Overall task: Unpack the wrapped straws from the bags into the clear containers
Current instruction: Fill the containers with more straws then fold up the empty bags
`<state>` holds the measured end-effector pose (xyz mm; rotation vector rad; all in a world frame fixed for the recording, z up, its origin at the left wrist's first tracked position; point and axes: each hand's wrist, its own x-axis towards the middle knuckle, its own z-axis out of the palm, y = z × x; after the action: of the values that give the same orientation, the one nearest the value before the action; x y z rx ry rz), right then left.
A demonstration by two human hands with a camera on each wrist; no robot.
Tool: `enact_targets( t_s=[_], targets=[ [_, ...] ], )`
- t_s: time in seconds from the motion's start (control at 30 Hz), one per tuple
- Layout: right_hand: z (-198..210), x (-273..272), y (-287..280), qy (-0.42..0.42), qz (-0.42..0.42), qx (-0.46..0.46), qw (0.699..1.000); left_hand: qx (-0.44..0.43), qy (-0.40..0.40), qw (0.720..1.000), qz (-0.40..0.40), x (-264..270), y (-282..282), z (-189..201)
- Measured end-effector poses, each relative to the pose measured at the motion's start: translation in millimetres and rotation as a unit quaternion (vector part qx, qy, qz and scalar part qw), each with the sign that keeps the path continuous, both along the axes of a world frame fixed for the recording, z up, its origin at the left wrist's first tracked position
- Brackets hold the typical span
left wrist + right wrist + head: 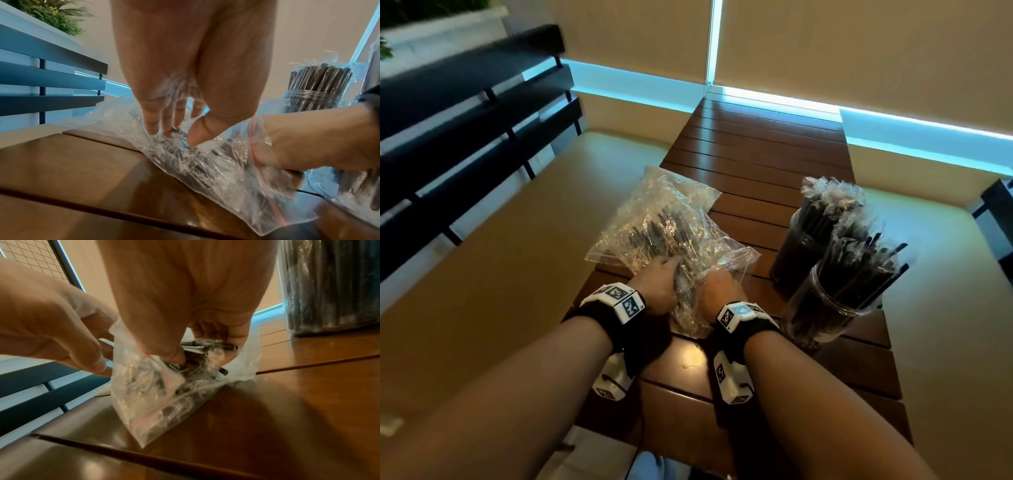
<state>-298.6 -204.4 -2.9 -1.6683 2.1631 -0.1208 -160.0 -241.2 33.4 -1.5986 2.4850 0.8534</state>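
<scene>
Two crumpled clear zip bags of black wrapped straws lie overlapped on the slatted wooden table [756, 154]. The far bag [654, 212] lies flat. My right hand [201, 353] reaches into the mouth of the near bag [726, 260], which has a red zip strip. Its fingers curl round a bundle of wrapped straws [207, 350] inside. My left hand [172, 134] presses straight fingers onto the outside of that bag [205, 170], left of the right hand. Two clear containers stand to the right, a far one [791, 260] and a near one [818, 318]. Both are packed with upright wrapped straws.
A dark slatted bench [465, 102] runs along the left, with pale floor between it and the table. The table's left edge lies just beside the far bag. Bare table stretches beyond the bags towards the wall, and more lies between my forearms.
</scene>
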Motion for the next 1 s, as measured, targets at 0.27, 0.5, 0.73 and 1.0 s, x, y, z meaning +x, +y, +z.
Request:
enact_targets(
  t_s=[0.27, 0.5, 0.73, 1.0],
  targets=[
    [11, -3, 16, -0.005, -0.021, -0.013, 1.0, -0.039, -0.06, 0.996, -0.043, 1, -3, -8],
    [15, 2, 13, -0.018, 0.047, -0.039, 0.998, -0.04, -0.087, 0.994, -0.052, -4, -7, -10],
    [11, -5, 12, -0.097, 0.003, -0.043, 0.994, -0.035, -0.109, 0.992, -0.058, 0, -20, -17],
    [15, -29, 19, -0.139, -0.045, 0.023, 0.989, -0.049, -0.124, 0.99, -0.054, -8, -22, -21]
  ],
)
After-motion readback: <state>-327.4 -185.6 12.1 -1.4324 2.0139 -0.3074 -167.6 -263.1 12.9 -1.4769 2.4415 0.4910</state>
